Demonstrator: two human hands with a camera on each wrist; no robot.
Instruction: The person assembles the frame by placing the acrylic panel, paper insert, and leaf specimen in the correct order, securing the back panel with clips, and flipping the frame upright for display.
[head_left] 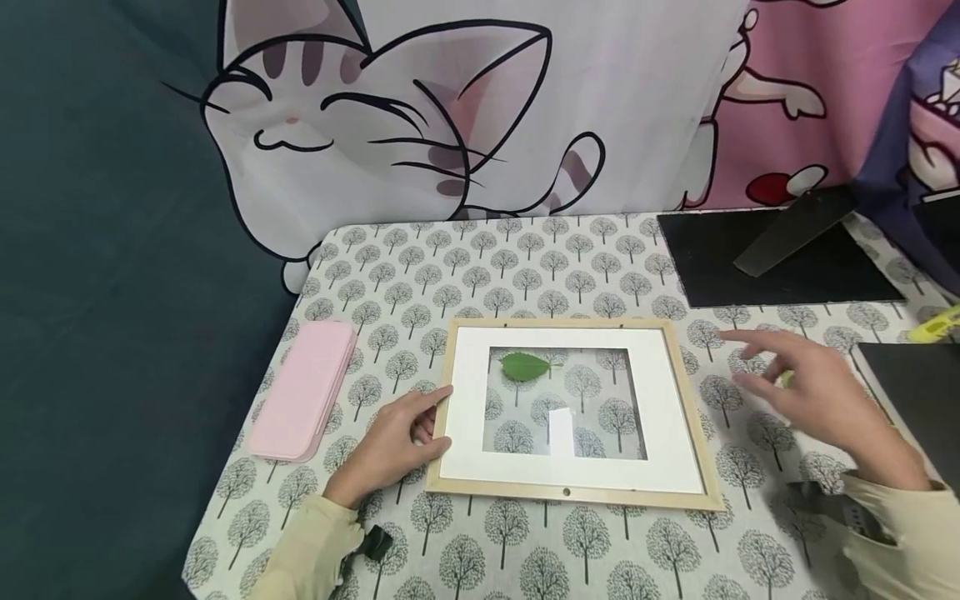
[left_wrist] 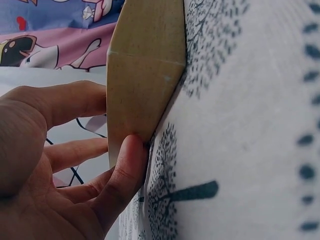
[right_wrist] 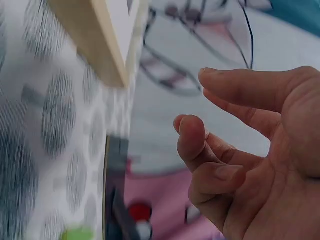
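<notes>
A light wooden picture frame (head_left: 566, 493) lies on the table, with a white mat around a clear pane. Inside the mat's window, near its upper left, a green leaf (head_left: 525, 367) is visible. My left hand (head_left: 397, 442) holds the frame's left side; the left wrist view shows the thumb (left_wrist: 127, 160) on the wooden side and the other fingers at its upper edge. To the right of the frame and apart from it, my right hand (head_left: 817, 392) hovers with loosely bent fingers. Nothing shows between those fingers in the right wrist view.
A pink case (head_left: 303, 392) lies at the left of the tree-patterned tablecloth. At the back right is a black panel (head_left: 720, 267) with a hinged-looking strip (head_left: 795, 233). A dark flat item (head_left: 915, 392) and a yellow-green tool (head_left: 933, 327) lie at the right edge.
</notes>
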